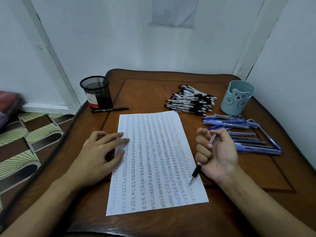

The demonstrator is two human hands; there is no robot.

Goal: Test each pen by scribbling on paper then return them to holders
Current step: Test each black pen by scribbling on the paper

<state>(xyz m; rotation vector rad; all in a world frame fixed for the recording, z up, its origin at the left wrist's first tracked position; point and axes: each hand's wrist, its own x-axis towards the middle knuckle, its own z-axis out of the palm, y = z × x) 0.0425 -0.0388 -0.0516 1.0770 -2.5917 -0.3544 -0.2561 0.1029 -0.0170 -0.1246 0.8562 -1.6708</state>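
A white sheet of paper [153,161] covered in rows of scribbles lies in the middle of the wooden table [171,86]. My left hand [100,153] rests flat on the sheet's left edge with fingers spread. My right hand [217,151] grips a black-tipped pen [195,174], palm turned up, with the tip touching the paper near its right edge. A pile of black pens [191,100] lies at the back. Several blue pens [244,134] lie to the right. A black mesh holder [96,92] stands back left and a light-blue bear holder [237,97] back right.
A single black pen [110,109] lies on the table just in front of the mesh holder. White walls close in behind and on the right. A patterned floor mat [25,139] shows past the table's left edge.
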